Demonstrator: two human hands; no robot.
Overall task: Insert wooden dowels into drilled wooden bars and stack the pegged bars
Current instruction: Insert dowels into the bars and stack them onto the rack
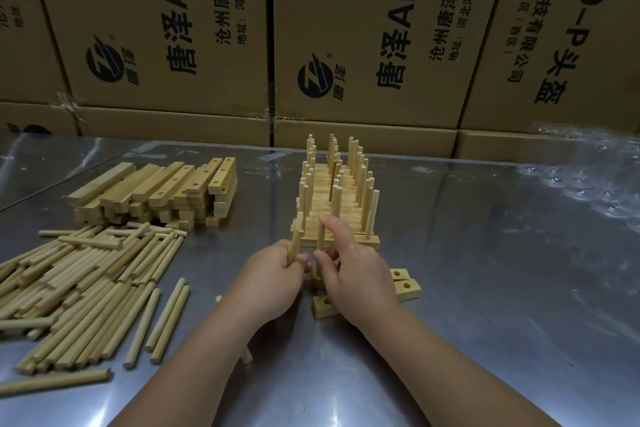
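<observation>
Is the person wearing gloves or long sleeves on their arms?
No gloves! The left hand and right hand are bare, with no rings or watch showing. Both forearms are bare too, and no sleeves are in view.

counter: shiny sheet-metal top, scuffed, with soft glare patches; a seam runs across its far-left part
backdrop: wall of brown cardboard boxes stacked right behind the counter's far edge, filling the whole upper view
box print: black Chinese text and "AH4", turned sideways, plus round black logo
tape: clear packing tape, crinkled, on box seams
right side: clear bubble wrap lying on the counter by the boxes
light: even, indoor, from above
</observation>
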